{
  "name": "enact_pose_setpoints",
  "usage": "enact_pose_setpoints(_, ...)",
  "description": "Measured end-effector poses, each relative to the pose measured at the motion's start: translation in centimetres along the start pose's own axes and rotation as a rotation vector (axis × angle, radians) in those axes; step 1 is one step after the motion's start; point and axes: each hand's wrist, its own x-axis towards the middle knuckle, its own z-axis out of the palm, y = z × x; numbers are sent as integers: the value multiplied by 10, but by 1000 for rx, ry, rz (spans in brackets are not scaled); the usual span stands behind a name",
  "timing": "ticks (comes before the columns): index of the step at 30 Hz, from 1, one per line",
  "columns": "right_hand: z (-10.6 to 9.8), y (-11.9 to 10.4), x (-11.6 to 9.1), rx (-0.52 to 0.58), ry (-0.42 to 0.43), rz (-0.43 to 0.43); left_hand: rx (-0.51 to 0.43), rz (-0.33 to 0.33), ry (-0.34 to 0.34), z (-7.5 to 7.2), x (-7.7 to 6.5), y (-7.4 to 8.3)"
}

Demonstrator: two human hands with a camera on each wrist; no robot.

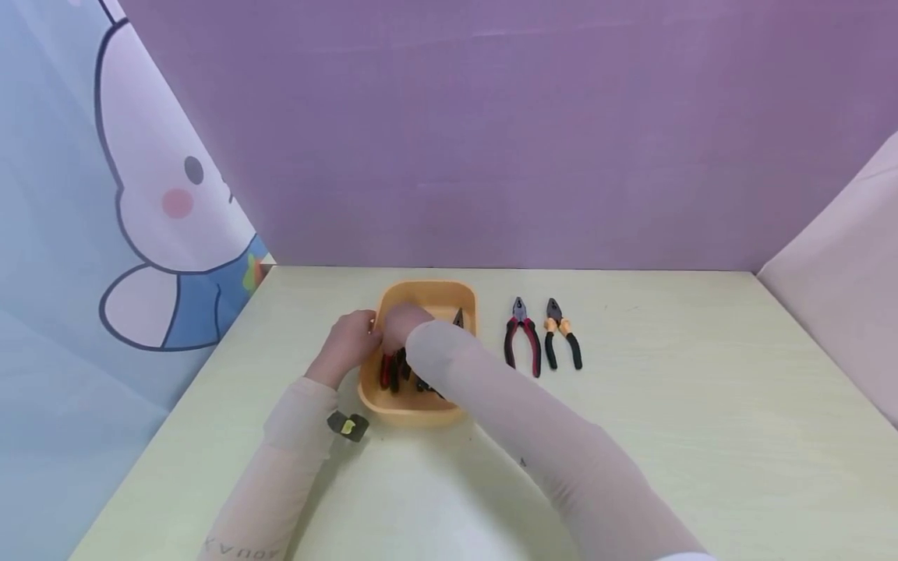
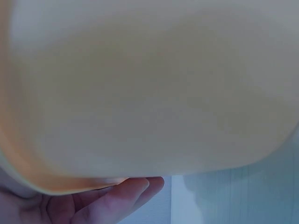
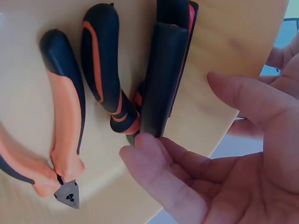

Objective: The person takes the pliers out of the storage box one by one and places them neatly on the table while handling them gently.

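A yellow-orange plastic basket (image 1: 417, 417) stands on the table with several pliers inside. My left hand (image 1: 348, 343) grips its left rim, fingers curled at the edge in the left wrist view. My right hand (image 3: 229, 163) reaches into the basket. Its fingertips are at the end of a black pliers handle (image 3: 163, 79), while the thumb stands apart from it. Beside that handle lies another black and orange handle (image 3: 103, 56). Orange and black pliers (image 3: 67, 126) lie spread near them, their short grey jaws showing. In the head view my right forearm hides part of the basket.
Right of the basket lie red and black pliers (image 1: 522, 335) and orange and black pliers (image 1: 561, 333), side by side with their handles toward me. A purple wall (image 1: 519, 140) rises behind the table (image 1: 701, 405), and a blue printed curtain (image 1: 56, 312) hangs at the left.
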Motion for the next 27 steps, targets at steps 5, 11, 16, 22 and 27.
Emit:
enact_pose_setpoints(5,3,2,-3,21,19,6,8,11,2,1,1,1)
enact_pose_setpoints(11,9,0,-11,26,19,10,-7,-26,-28,0,1,4)
enact_pose_setpoints(16,13,-5,-15,113,-18,56,-3,-64,-57,0,1,6)
enact_pose_setpoints(22,16,-6,-13,28,-17,49,3,-50,-50,0,1,5)
enact_pose_setpoints(27,21,-7,-11,-1,-8,70,0,-38,-34,1,1,4)
